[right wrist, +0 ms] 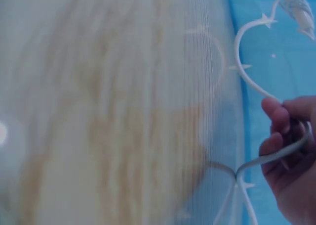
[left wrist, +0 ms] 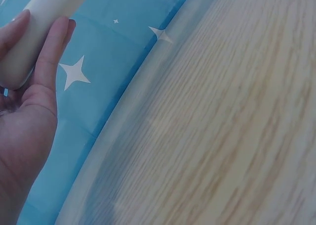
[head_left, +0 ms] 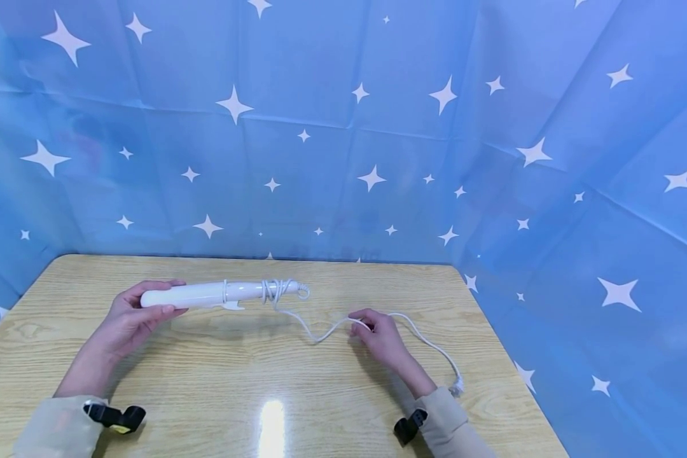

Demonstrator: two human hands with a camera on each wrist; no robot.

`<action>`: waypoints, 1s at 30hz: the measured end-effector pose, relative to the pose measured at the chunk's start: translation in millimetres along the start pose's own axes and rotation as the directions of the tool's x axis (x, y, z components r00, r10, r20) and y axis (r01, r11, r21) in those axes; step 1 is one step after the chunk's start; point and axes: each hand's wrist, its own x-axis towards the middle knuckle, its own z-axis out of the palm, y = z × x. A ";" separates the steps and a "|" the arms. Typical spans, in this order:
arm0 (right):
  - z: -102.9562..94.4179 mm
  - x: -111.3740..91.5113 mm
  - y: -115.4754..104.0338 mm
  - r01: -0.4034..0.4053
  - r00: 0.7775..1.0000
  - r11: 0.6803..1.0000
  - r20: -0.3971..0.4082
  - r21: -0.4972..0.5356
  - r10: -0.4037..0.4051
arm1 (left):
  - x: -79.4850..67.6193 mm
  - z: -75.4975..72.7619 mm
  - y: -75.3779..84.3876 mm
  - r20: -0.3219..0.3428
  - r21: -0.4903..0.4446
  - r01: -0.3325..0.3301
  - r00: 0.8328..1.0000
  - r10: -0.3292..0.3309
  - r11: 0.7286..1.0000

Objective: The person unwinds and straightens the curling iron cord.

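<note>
A long white hair styling iron (head_left: 197,295) is held level above the far part of the table, and my left hand (head_left: 127,321) grips its thick rounded end between thumb and fingers. In the left wrist view the iron's smooth end (left wrist: 39,32) lies against the fingers. Several turns of its white cord (head_left: 298,316) are wound about the narrow right end. My right hand (head_left: 380,337) pinches the loose stretch of cord. The right wrist view shows the cord (right wrist: 239,49) looping from the iron into the fingers. The plug (head_left: 458,385) lies on the table beside the right sleeve.
The wooden table (head_left: 217,381) carries a bright light reflection near its front. Blue cloth (head_left: 320,159) with white stars hangs behind and to the right. A black wrist camera (head_left: 114,416) sits on the left sleeve, another (head_left: 410,426) on the right.
</note>
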 end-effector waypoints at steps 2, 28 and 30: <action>-0.7 1.3 1.3 -0.003 1.000 1.000 -0.025 -0.006 0.003 | 0.0 -0.2 0.3 0.007 -0.014 -0.002 1.000 0.002 1.000; -43.1 21.4 38.7 -0.134 0.973 0.990 -0.194 -0.052 0.122 | -2.3 -2.0 4.2 0.017 -0.024 -0.019 1.000 0.019 1.000; -46.4 21.5 41.2 -0.140 0.971 0.988 -0.205 -0.064 0.124 | -2.8 -1.6 4.7 0.012 -0.016 -0.014 1.000 0.014 1.000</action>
